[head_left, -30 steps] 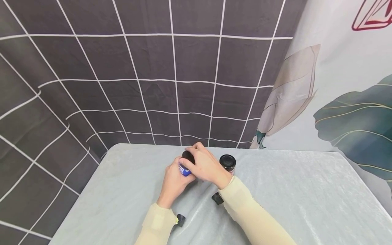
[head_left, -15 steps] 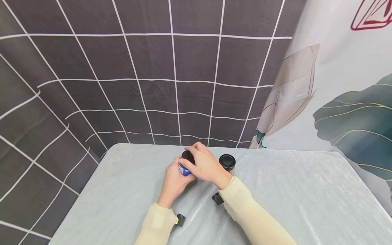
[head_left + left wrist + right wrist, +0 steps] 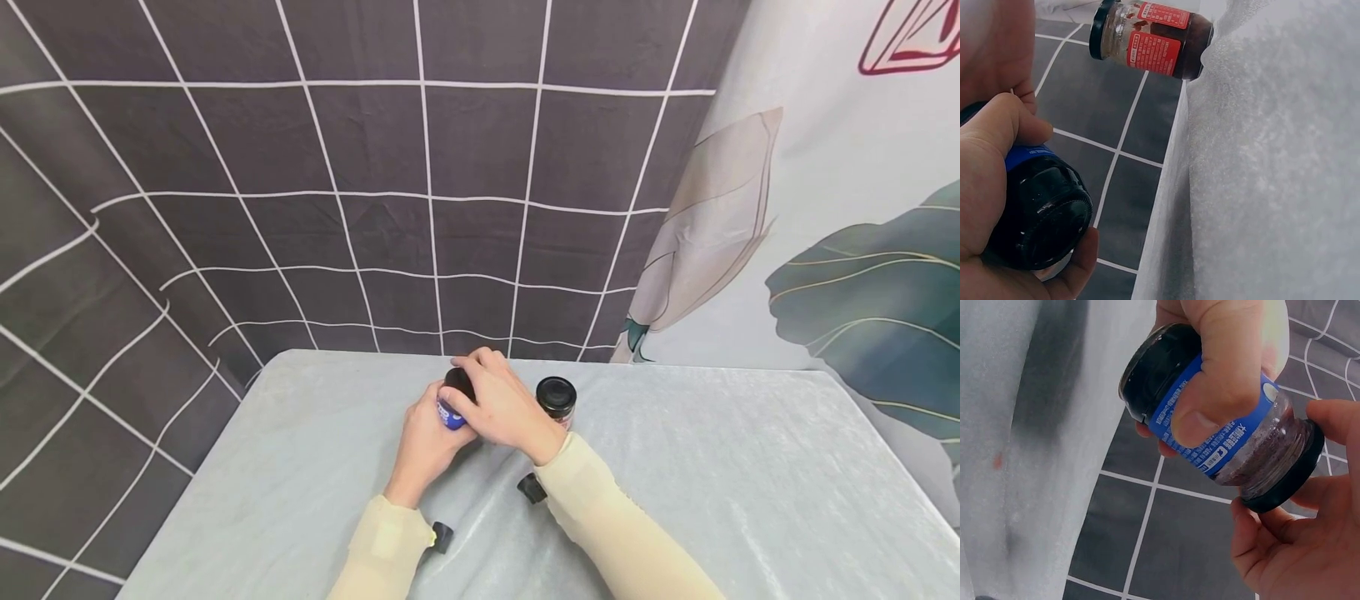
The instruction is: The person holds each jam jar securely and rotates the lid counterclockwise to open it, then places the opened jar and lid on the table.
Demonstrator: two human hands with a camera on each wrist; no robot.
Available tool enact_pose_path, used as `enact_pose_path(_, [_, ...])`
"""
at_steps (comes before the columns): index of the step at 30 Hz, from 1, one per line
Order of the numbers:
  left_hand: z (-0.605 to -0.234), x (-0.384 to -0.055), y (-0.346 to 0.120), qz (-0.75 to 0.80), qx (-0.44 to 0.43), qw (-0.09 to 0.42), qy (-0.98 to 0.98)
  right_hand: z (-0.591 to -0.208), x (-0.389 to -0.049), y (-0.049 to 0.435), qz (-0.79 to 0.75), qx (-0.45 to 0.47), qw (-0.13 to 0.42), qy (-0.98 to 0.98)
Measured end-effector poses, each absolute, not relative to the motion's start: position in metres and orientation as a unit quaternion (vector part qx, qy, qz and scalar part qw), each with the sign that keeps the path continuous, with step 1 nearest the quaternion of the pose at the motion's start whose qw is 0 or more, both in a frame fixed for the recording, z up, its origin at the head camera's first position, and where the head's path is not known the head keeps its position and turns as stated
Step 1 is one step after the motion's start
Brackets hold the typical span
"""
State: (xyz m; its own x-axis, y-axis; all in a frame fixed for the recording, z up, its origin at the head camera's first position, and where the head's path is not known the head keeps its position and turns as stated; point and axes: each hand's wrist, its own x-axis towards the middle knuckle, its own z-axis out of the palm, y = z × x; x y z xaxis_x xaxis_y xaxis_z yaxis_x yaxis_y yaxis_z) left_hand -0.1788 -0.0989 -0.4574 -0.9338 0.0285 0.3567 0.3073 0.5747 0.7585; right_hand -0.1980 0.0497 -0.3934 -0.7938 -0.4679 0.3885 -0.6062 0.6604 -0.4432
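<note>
My left hand (image 3: pixel 427 442) grips a glass jar (image 3: pixel 452 417) with a blue label and dark contents. In the right wrist view, the left thumb (image 3: pixel 1200 422) lies across that label. The fingers of my right hand (image 3: pixel 506 408) hold the jar's black lid (image 3: pixel 1288 475) at its rim, and the lid sits on the jar mouth. The base of the jar (image 3: pixel 1054 219) shows in the left wrist view, raised off the cloth. To the right stands a second jar (image 3: pixel 556 400) with a black lid, upright; its red label (image 3: pixel 1154 53) faces the left wrist camera.
A pale grey cloth (image 3: pixel 712 467) covers the table. Behind it hangs a dark curtain (image 3: pixel 360 150) with white grid lines, meeting a light leaf-patterned curtain (image 3: pixel 825 208) at the right. Small black devices (image 3: pixel 442 537) are strapped at both wrists. A reddish speck (image 3: pixel 998 461) marks the cloth.
</note>
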Motion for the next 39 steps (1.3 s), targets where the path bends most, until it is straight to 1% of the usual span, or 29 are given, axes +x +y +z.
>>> enact_pose_path(11, [-0.4585,-0.1793,-0.1008,-0.452,-0.095,0.151,-0.874,-0.3925,-0.1978,0.0502,0.288,0.303,0.121,-0.901])
enact_pose_path(39, [-0.4596,-0.1785,-0.0999,-0.480,-0.084,0.122,-0.864,-0.3911,-0.1988,0.0566,0.313,0.284,0.130,-0.897])
